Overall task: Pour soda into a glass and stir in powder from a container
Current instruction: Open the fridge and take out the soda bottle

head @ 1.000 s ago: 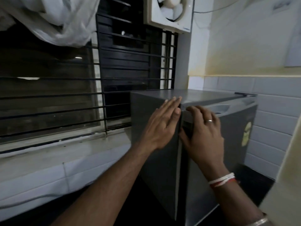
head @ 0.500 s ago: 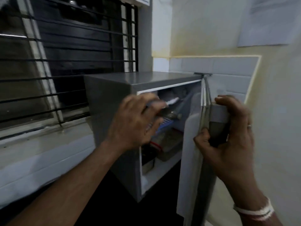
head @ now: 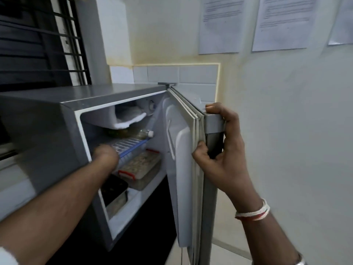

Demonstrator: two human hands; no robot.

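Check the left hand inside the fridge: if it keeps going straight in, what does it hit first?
Most likely the clear bottle lying on the wire shelf; the left hand is already at its near end. Blur hides whether they touch.

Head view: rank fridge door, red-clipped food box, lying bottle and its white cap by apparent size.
1. fridge door
2. and 3. food box and bottle: look alike, and the left hand hides part of the bottle, so unranked
4. white cap

Bare forearms; white-red thread band (head: pixel 253 212) right wrist; possibly metal bangle (head: pixel 299 262).
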